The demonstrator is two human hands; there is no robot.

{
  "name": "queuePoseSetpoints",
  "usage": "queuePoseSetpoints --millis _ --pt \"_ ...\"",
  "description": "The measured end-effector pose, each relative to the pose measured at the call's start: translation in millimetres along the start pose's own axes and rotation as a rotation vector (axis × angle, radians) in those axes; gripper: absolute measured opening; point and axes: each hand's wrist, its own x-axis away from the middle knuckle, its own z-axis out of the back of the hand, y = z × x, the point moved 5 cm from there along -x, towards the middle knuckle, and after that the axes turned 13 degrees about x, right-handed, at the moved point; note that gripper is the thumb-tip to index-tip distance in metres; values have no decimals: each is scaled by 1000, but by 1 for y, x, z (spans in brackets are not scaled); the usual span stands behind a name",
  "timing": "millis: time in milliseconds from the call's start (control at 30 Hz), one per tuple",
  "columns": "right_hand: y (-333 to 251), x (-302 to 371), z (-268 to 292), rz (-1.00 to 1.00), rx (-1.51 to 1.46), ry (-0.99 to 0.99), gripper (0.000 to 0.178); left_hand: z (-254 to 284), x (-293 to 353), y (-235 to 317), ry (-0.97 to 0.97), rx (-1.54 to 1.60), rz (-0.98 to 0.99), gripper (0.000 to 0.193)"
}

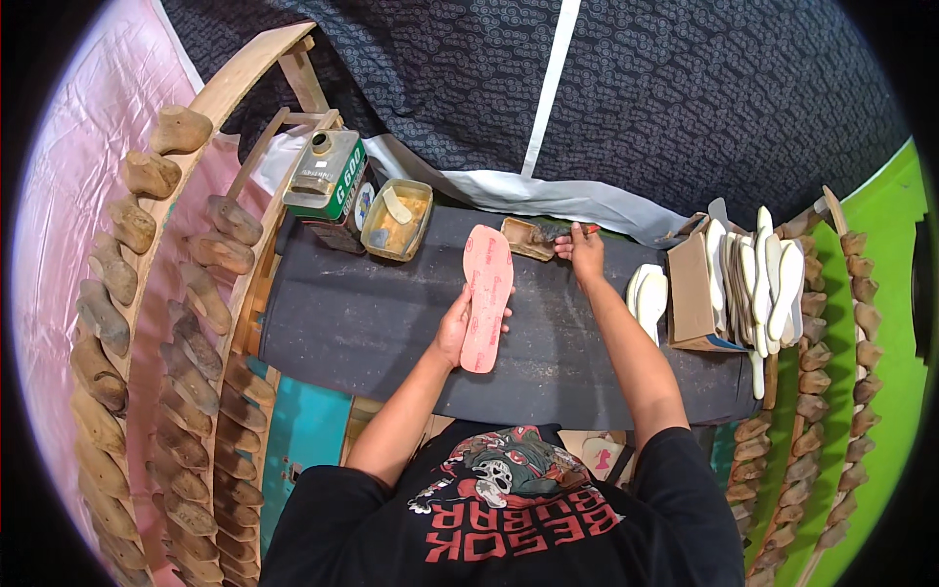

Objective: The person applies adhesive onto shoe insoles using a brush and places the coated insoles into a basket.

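My left hand (455, 331) grips a pink shoe insole (486, 303) by its edge, with its marked face turned up. The insole stands lengthwise above the middle of the dark tabletop. Farther off, my right hand (585, 252) is closed on a small brush (594, 228) with a reddish handle; its dark end points left. That end is at a small, shallow tan tray (526, 240), whose inside looks brown. Whether the brush touches the tray, I cannot tell.
A metal can (326, 176) and a yellowish tub (399, 220) stand at the back left. White insoles (647, 301) lie on the right beside a cardboard box (693, 292) packed with more. Racks of wooden shoe lasts (196, 362) flank the dark table (391, 338).
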Motion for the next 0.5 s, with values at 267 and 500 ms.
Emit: queuePoseSetpoints --millis 267,500 --pt "30 8 5 -211 -8 -135 38 -2 -5 -23 -13 90 75 61" --pt "34 54 34 -407 -133 -148 47 2 -6 -51 -42 151 174 62"
